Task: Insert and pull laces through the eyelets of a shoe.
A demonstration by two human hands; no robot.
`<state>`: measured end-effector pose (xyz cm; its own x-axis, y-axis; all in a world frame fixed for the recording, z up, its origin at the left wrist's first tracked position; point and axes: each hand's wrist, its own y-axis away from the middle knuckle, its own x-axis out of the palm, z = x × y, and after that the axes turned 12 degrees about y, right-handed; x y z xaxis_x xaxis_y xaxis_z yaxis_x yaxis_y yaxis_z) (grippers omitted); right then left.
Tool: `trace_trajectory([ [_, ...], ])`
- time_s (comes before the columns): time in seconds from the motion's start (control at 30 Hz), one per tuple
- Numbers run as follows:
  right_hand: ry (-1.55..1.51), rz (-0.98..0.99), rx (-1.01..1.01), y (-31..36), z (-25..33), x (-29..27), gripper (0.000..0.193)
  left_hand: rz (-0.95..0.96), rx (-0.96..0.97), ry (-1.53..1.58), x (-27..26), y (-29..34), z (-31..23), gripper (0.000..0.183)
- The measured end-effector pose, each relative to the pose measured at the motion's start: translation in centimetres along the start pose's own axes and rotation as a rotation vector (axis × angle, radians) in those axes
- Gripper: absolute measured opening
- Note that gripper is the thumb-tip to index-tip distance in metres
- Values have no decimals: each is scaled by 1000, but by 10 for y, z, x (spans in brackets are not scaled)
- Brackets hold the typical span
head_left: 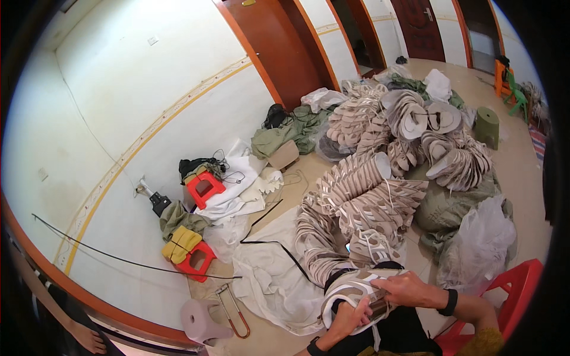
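On my lap lies a beige and white shoe upper (pixel 355 280). My left hand (pixel 352 315) is closed around its near edge, the thumb pointing up. From the right my right hand (pixel 407 289) comes in with bent fingers pressed to the upper's white strips. Whether a small tool or thread sits between those fingers is too small to tell. Just beyond lies another laced-looking upper (pixel 371 246), beside a long curved row of nested uppers (pixel 314 237). Further stacks of beige uppers (pixel 380 204) rise behind it.
A large heap of uppers (pixel 356 121) and green sacks (pixel 457 204) fills the far right. White cloth (pixel 267 267) covers floor at left, near red stools (pixel 196 261) and a lilac stool (pixel 199 320). A red chair (pixel 522 291) stands right. Someone's bare foot (pixel 89 338) shows lower left.
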<state>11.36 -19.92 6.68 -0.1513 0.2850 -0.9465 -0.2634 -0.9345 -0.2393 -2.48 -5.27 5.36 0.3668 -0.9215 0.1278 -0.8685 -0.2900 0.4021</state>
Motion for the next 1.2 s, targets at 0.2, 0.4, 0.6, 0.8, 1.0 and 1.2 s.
trace_trajectory([
  [0.2,-240,-53,31,-5,-4,6,49,54,-1,-56,4,-7,-4,31],
  [0.4,-414,83,47,-7,-12,18,54,59,-54,-17,3,-12,1,22],
  [0.6,-811,52,310,23,-14,3,53,-70,43,-32,-26,-16,21,33],
  [0.8,-116,-134,60,21,-18,25,47,20,-160,-72,-11,-19,11,37],
  [1.0,-44,-145,-48,-8,0,24,50,56,-66,-105,-1,-13,7,44],
  [1.2,-27,-38,-56,-9,6,10,30,-79,-89,-194,-1,0,0,46],
])
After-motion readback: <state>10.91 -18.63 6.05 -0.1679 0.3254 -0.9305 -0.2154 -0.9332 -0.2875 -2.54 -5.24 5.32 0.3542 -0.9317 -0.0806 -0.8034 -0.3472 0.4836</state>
